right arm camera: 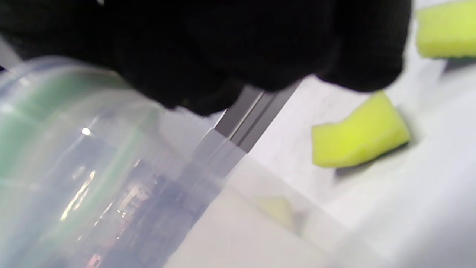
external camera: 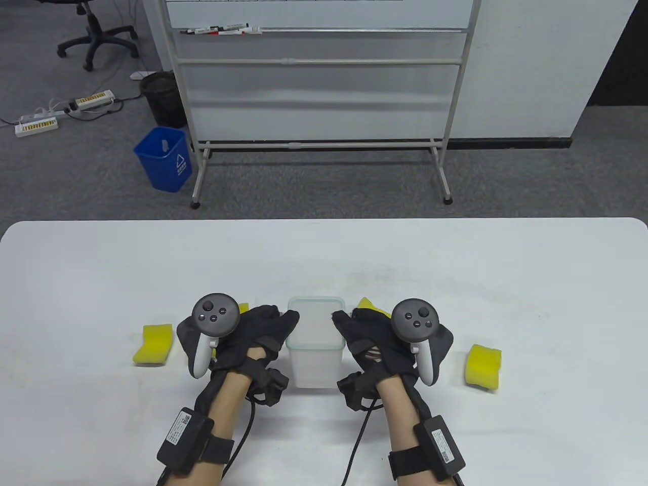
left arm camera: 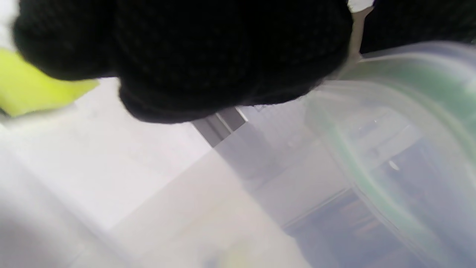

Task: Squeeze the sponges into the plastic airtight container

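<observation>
The white table is wide, with lots of bare room. The clear container stands between both hands. The left hand holds its 9 o'clock wall; the right hand holds its 3 o'clock wall. One sponge lies further at 9 o'clock, nearer the left hand. Another sponge lies at 3 o'clock.

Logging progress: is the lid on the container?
On: the frosted lid with green seal covers the container; both hands grip it.

Grey carpet, whiteboard stand, blue bin, office chair.
</observation>
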`<state>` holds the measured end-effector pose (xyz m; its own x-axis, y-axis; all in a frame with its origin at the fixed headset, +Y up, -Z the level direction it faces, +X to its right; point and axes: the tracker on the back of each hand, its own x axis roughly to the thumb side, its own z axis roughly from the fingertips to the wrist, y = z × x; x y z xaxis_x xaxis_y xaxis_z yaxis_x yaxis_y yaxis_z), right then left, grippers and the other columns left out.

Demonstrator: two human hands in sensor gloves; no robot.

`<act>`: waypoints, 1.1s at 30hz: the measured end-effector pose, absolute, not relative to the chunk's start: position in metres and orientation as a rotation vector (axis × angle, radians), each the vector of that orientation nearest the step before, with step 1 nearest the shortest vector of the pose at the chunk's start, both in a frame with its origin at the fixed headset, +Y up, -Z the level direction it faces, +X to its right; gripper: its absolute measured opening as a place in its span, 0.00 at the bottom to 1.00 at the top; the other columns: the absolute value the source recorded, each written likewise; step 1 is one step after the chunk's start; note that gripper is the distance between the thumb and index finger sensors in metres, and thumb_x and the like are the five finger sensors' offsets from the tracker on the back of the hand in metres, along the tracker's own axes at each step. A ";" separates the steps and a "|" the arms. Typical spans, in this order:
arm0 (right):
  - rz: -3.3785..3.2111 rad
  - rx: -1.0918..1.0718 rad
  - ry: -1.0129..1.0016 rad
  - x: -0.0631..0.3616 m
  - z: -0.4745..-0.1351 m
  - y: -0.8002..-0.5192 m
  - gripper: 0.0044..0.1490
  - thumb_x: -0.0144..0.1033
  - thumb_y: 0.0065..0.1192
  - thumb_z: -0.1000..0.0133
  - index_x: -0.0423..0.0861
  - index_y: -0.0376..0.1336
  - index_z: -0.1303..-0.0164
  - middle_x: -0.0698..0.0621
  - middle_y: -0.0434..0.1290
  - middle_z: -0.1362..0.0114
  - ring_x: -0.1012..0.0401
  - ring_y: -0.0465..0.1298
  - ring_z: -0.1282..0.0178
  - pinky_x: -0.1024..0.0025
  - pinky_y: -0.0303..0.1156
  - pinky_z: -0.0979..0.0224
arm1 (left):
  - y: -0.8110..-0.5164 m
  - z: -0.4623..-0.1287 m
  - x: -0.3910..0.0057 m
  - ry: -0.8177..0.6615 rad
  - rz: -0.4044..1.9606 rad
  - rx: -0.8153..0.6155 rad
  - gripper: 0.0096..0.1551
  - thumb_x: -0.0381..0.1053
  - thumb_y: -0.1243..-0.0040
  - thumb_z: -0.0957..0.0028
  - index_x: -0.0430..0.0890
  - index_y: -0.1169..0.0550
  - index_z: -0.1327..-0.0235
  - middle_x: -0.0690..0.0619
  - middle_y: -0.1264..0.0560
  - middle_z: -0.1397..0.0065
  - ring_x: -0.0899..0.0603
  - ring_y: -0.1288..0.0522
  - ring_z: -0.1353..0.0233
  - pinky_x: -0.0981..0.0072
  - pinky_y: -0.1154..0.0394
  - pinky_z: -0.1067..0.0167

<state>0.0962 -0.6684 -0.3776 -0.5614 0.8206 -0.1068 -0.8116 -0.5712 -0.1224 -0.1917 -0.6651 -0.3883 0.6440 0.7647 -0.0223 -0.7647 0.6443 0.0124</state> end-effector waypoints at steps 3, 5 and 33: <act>2.151 -0.175 -0.097 0.098 -0.375 -0.663 0.28 0.62 0.72 0.53 0.45 0.79 0.73 0.51 0.84 0.72 0.63 0.80 0.78 0.61 0.81 0.56 | -0.657 -0.382 -0.191 0.039 0.897 0.030 0.25 0.70 0.36 0.53 0.48 0.14 0.68 0.57 0.13 0.72 0.51 0.14 0.71 0.59 0.14 0.66; 2.092 -0.158 -0.106 0.100 -0.372 -0.658 0.28 0.61 0.71 0.52 0.44 0.79 0.73 0.50 0.83 0.72 0.63 0.80 0.78 0.60 0.81 0.56 | -0.648 -0.377 -0.191 0.023 0.895 0.059 0.26 0.70 0.39 0.52 0.48 0.14 0.69 0.57 0.13 0.73 0.51 0.14 0.71 0.59 0.14 0.66; 2.325 -0.455 0.116 0.205 -0.337 -0.718 0.27 0.55 0.66 0.48 0.41 0.79 0.67 0.46 0.85 0.65 0.58 0.82 0.71 0.56 0.79 0.50 | -0.672 -0.337 -0.224 -0.200 0.136 0.381 0.45 0.69 0.47 0.50 0.51 0.41 0.21 0.45 0.44 0.14 0.36 0.44 0.16 0.36 0.40 0.25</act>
